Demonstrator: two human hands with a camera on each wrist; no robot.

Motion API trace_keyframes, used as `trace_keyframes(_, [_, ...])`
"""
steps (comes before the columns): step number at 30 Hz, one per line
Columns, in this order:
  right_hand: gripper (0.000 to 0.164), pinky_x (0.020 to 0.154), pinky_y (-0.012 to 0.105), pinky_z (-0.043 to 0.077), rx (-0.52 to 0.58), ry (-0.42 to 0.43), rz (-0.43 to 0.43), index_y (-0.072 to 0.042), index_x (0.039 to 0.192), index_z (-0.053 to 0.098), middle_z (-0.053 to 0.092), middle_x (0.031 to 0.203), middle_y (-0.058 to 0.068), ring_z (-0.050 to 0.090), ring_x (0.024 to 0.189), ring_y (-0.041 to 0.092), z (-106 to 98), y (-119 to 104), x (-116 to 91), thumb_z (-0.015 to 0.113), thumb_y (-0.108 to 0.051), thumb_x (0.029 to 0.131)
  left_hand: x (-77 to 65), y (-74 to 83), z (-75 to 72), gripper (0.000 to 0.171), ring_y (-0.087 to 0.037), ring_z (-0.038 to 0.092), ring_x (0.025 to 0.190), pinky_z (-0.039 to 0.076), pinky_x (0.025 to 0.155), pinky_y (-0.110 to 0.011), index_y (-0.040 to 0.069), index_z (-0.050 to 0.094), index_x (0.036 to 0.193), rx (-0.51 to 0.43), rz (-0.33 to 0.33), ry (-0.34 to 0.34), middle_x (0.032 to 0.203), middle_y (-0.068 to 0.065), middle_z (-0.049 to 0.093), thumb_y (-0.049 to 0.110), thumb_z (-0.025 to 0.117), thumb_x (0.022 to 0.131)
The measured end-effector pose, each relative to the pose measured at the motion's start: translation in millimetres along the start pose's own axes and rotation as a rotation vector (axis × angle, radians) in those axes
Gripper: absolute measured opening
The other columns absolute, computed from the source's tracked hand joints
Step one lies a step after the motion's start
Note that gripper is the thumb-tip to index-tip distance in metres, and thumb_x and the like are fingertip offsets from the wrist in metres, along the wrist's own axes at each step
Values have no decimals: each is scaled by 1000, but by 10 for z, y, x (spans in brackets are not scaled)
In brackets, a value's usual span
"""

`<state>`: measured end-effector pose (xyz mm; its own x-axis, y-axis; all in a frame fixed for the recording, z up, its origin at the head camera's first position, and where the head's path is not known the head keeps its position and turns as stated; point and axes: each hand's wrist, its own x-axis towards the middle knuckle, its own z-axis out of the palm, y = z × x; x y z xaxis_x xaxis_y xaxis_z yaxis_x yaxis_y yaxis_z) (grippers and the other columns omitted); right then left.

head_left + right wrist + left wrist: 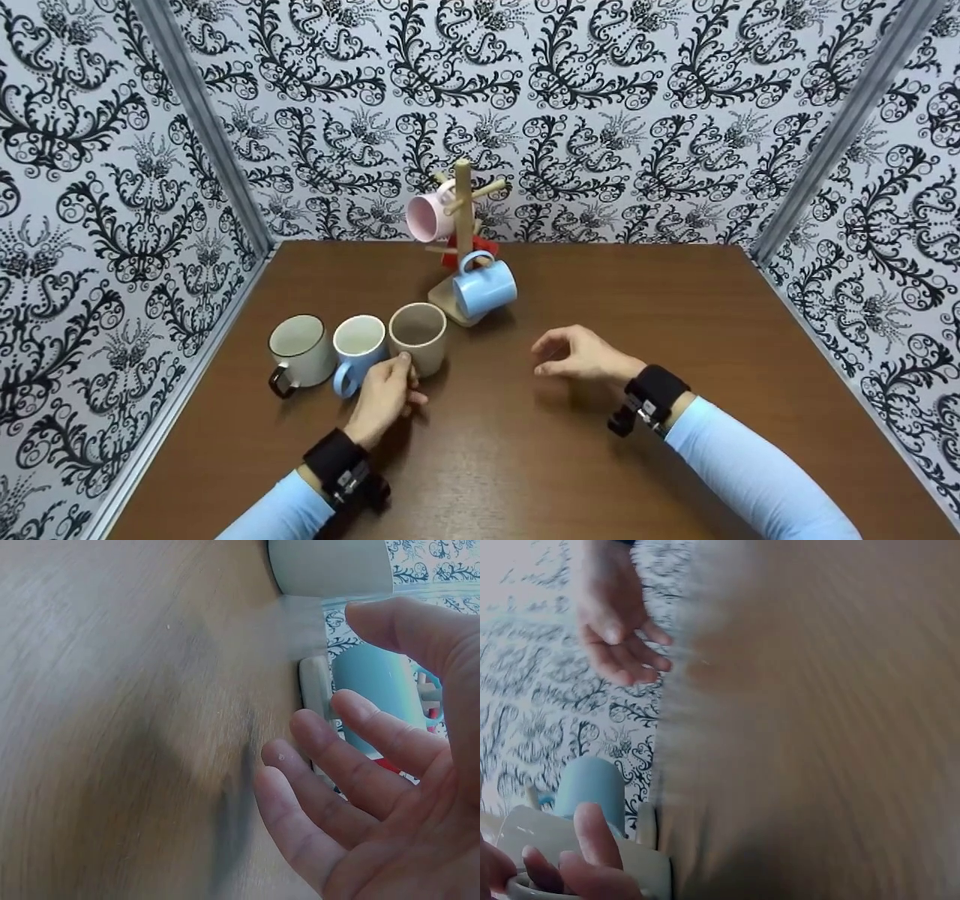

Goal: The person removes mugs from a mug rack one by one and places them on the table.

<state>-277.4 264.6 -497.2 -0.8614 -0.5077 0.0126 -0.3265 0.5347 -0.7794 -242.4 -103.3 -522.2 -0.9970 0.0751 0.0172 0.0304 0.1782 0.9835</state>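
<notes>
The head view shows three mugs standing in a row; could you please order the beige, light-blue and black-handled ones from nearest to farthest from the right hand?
1. Beige mug, right end of the row.
2. Light-blue standing mug, in the middle.
3. Black-handled mug, left end.

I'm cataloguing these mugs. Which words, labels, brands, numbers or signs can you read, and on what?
There is no readable text.
The beige mug, standing blue mug, black-rimmed mug, pink mug and hanging blue mug show no lettering on their visible sides.
Any marks on the black wristbands are too small to read.
The wallpaper carries only scrollwork.
</notes>
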Motion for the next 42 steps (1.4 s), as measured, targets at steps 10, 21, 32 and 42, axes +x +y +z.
trace_keyframes(10, [41, 94, 46, 55, 5, 12, -20, 2, 121, 72, 78, 109, 11, 71, 103, 27, 26, -34, 11, 83, -24, 90, -53, 77, -101, 36, -26, 73, 67, 47, 45, -28, 1, 66, 93, 114, 41, -1, 85, -16, 67, 28, 52, 112])
trace_keyframes(21, [37, 91, 41, 57, 29, 29, -22, 4, 120, 72, 76, 112, 18, 71, 105, 29, 41, -50, 43, 81, -19, 92, -88, 211, -238, 24, -11, 54, 59, 46, 58, -35, 20, 64, 73, 723, 406, 114, 64, 10, 56, 19, 75, 95])
trace_keyframes(32, [52, 83, 53, 63, 326, 93, 166, 11, 134, 59, 75, 112, 17, 73, 104, 41, 80, -38, 116, 79, -14, 92, -158, 458, -321, 20, -29, 70, 65, 51, 54, -50, 28, 73, 75, 948, 448, 229, 66, 12, 66, 35, 77, 93])
trace_keyframes(42, [62, 91, 49, 61, 542, 212, 198, 14, 145, 45, 70, 124, 28, 73, 109, 36, 89, -62, 237, 74, -14, 98, -155, 552, -216, 14, -8, 60, 58, 44, 49, -31, 28, 73, 80, 938, 645, 16, 64, 18, 61, 35, 78, 90])
